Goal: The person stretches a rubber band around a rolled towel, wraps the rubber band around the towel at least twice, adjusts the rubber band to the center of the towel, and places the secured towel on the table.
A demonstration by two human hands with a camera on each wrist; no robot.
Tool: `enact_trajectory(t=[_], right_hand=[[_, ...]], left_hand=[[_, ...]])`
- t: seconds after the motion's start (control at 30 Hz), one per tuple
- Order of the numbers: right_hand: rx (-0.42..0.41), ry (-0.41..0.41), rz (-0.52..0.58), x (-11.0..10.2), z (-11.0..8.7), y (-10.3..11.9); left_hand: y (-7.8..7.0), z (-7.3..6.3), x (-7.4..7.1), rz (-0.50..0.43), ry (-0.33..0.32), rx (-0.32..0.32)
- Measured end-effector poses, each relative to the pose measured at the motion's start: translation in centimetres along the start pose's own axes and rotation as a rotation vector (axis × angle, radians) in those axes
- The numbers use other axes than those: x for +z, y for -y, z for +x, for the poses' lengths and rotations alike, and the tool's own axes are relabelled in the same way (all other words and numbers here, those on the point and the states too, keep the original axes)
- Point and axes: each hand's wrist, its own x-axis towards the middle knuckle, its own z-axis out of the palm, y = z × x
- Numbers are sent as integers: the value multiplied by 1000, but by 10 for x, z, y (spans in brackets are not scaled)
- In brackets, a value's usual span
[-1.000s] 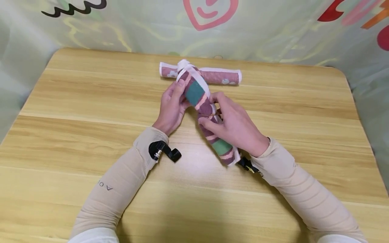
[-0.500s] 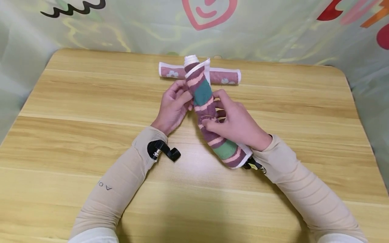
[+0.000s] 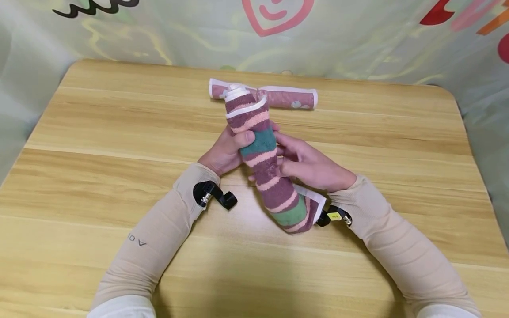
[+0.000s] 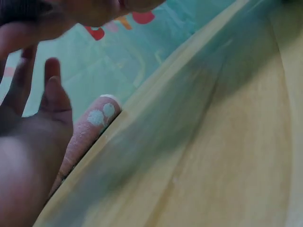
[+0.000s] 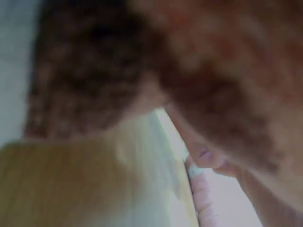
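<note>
A rolled towel (image 3: 270, 194) with maroon, pink and green stripes and white edging is held up at a slant above the table in the head view. My left hand (image 3: 224, 150) grips its upper half, thumb across the front on the teal band and fingers behind. On the other side, my right hand (image 3: 314, 165) holds the roll near its middle, where it narrows slightly; some of its fingers are hidden behind the cloth. The towel's lower right corner hangs a little loose. In the right wrist view the blurred towel (image 5: 85, 71) fills the upper part.
Behind the hands, a second rolled towel (image 3: 288, 97), pink with pale flowers and white edging, lies across the back of the wooden table (image 3: 119, 115). A patterned cloth backdrop (image 3: 191, 31) rises just past the table's far edge.
My left hand has gone from fingertips at the towel's left side to a grip around its upper half. The striped towel has turned and shifted slightly towards me; the right hand stays near its middle.
</note>
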Motion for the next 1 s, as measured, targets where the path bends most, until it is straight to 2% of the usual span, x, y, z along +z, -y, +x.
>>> enact_trajectory(t=[0.07,0.17,0.27,0.33,0.43,0.63,0.8,1.0], right_hand=[[33,-33,-21,-1,1,0],[95,-135,-138,-1,3,1],[152,-243,-237,0,5,2],[179,-276,-266,3,7,3],[173,-274,-278,8,8,2],[80,-270,-212,11,7,1],[14,-251,-284,11,6,-2],[-8,-246,-380,10,5,-5]], left_hand=[[1,1,1,25,-107,18],[2,2,3,75,-278,53],[2,5,4,126,-375,102],[3,6,4,153,-409,136],[3,8,4,191,-463,170],[4,10,5,202,-568,193],[3,11,7,240,-592,190],[3,11,8,286,-593,170]])
